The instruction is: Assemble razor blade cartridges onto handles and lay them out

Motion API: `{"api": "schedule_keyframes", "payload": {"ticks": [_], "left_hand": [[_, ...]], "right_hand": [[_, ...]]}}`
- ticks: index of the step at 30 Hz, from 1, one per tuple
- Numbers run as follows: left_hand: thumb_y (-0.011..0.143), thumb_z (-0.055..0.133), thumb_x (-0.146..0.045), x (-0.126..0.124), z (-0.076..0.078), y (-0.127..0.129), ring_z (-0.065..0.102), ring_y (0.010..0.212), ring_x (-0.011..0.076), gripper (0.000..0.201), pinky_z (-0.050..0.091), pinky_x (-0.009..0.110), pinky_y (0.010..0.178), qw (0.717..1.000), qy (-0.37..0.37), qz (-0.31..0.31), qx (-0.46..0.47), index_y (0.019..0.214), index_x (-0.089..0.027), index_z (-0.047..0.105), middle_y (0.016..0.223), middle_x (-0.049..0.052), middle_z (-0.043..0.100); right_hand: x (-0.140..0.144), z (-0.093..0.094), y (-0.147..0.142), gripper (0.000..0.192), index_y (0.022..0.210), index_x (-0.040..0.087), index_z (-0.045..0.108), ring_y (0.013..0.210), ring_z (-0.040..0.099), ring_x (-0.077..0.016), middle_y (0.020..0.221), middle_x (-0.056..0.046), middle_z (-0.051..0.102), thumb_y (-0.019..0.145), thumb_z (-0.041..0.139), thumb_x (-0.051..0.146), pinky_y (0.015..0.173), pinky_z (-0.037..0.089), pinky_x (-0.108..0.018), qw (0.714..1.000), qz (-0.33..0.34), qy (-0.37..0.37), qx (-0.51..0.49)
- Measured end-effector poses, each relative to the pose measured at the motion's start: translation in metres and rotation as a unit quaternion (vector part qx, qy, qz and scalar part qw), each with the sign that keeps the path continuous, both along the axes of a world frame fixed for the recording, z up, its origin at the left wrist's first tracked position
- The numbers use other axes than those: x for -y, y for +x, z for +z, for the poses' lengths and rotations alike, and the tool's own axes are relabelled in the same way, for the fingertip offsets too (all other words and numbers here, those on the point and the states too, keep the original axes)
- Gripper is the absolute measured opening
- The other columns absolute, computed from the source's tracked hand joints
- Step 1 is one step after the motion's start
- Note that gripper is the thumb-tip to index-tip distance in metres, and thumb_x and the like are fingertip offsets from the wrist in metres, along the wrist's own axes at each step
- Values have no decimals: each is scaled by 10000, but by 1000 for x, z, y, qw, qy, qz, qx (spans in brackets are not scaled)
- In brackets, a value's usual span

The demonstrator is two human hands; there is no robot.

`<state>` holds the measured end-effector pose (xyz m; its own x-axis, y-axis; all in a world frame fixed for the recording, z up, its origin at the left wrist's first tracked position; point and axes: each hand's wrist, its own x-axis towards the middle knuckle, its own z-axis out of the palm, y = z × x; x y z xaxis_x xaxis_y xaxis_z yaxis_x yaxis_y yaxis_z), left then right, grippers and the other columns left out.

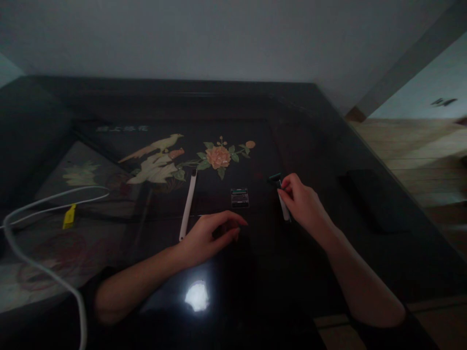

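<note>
My right hand (304, 204) grips a razor (280, 194) by its pale handle, its dark head pointing away from me just above the dark glossy table (255, 272). My left hand (213, 236) rests on the table with fingers loosely curled and apart, holding nothing. A small rectangular blade cartridge case (240, 198) lies between the two hands, a little beyond the left fingertips. A long white strip (188, 206) lies on the table just left of my left hand.
The tabletop bears an inlaid bird and flower picture (189, 158). A white cable (44, 228) with a yellow tag (69, 216) loops across the left side. A dark flat object (375, 199) lies at the right edge. Wooden floor (419, 150) shows beyond.
</note>
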<state>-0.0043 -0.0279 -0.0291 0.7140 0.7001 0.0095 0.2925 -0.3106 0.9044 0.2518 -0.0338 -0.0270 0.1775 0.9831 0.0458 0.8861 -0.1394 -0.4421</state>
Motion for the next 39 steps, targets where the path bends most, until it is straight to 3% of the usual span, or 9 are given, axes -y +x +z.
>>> {"api": "schedule_keyframes", "payload": {"ticks": [6,12,17,21,26,30,39], "left_hand": [[888,503,-222,-3,13,0,582,621,112,230,458,211,581,999,12,32,-36,1079,-180,625,740,-6,654],[898,491,-196,-24,27,-10,561,598,98,174,443,202,576,993,41,103,-37,995,-171,633,705,-21,637],[887,504,-182,-35,20,-11,560,625,114,168,430,220,580,982,122,120,-83,970,-170,650,722,-13,636],[896,489,-147,-36,11,-7,610,792,156,179,488,284,726,974,186,100,-88,979,-156,647,872,42,666],[902,501,-140,-40,7,2,605,960,211,162,480,368,862,960,240,84,-115,978,-160,642,991,76,673],[891,522,-133,-46,6,14,588,1015,228,167,455,385,900,941,283,115,-145,1007,-166,638,1041,72,662],[900,528,-192,-44,-2,21,565,1011,256,184,420,384,826,910,341,83,-219,1063,-175,612,1067,82,651]], "right_hand": [[0,0,0,85,908,226,494,620,622,-201,691,-10,635,848,553,236,567,390,-288,1000,1,-8,4],[2,4,-1,110,916,221,528,588,594,-188,691,-7,632,872,566,315,537,348,-277,999,-9,16,28],[3,10,-8,50,879,204,592,645,569,-185,731,-19,603,877,558,242,594,396,-292,994,26,100,29],[5,10,-23,106,885,188,638,803,591,-224,821,-62,630,894,532,189,754,459,-349,984,103,144,15],[2,6,-43,146,944,195,669,919,603,-251,939,-88,660,893,538,158,842,480,-396,979,163,119,2],[-7,6,-57,165,992,170,683,972,592,-276,999,-110,655,886,556,160,860,479,-421,978,183,84,54],[-12,0,-64,164,984,178,671,971,580,-275,1013,-113,642,883,546,149,822,483,-406,980,167,74,80]]}}
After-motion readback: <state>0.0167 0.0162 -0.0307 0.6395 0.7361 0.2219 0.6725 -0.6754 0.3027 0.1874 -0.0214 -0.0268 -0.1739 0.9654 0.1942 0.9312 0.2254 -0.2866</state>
